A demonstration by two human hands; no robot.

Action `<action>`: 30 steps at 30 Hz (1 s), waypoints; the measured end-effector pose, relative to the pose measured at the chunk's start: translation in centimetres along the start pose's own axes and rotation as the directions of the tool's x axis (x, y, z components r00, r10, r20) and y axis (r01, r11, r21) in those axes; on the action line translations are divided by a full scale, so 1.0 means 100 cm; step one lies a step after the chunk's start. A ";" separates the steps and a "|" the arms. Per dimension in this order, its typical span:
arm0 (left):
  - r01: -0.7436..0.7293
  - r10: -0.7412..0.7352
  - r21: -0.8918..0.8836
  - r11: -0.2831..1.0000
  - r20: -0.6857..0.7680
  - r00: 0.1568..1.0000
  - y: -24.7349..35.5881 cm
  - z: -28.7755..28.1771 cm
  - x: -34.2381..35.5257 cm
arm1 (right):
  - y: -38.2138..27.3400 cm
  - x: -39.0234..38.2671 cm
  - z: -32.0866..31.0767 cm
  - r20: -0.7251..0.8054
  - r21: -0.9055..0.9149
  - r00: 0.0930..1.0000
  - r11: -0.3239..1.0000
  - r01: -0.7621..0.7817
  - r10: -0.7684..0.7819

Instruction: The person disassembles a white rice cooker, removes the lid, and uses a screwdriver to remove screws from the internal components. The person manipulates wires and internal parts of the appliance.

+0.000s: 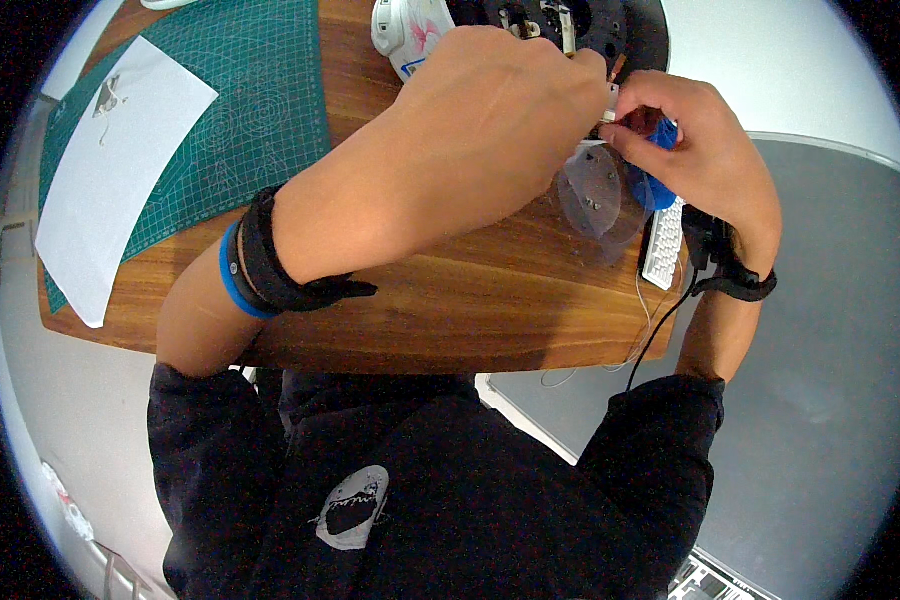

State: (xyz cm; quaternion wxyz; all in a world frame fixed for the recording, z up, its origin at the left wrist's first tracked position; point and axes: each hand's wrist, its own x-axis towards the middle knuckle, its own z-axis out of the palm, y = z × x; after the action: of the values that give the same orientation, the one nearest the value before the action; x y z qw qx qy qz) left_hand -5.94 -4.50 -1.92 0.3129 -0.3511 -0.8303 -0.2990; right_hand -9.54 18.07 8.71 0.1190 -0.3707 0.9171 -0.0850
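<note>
Both of my hands meet over the table's far right part. My right hand (705, 140) pinches a small pale, metallic-looking piece (610, 104) between thumb and fingers. My left hand (505, 115) is closed right beside that piece, back of the hand up; its fingertips are mostly hidden, so what they grip cannot be made out. Just below the hands lies a clear plastic dish (588, 190) with several tiny dark parts, perhaps screws, in it. A blue rounded thing (652, 190) shows under my right hand. Beyond my hands is an opened black device (595, 25) with metal parts inside.
A green cutting mat (270, 120) covers the left of the wooden table (450, 310). White paper (120, 190) lies on it, bearing a small metal part (108, 98). A white object with a pink pattern (420, 35) stands far centre. Near the right edge are a white keyboard (663, 250) and cables.
</note>
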 end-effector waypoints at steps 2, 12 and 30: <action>-0.015 0.015 -0.005 1.000 -0.012 1.000 0.000 0.000 0.000 | -0.002 -0.001 0.002 -0.020 -0.041 1.000 0.999 0.023 -0.024; -0.001 0.000 -0.018 1.000 -0.027 1.000 -0.001 0.001 -0.001 | -0.014 0.001 0.000 -0.049 -0.104 0.995 0.991 0.086 -0.092; -0.024 0.024 0.005 1.000 -0.032 0.999 0.000 0.004 -0.001 | 0.001 0.002 0.006 -0.013 -0.049 0.994 0.993 0.105 -0.106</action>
State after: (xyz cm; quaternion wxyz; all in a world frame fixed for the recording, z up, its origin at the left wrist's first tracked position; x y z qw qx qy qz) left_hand -6.05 -4.27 -2.23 0.3305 -0.3552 -0.8217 -0.2990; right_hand -9.62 17.94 8.10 0.0980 -0.4207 0.8990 -0.0721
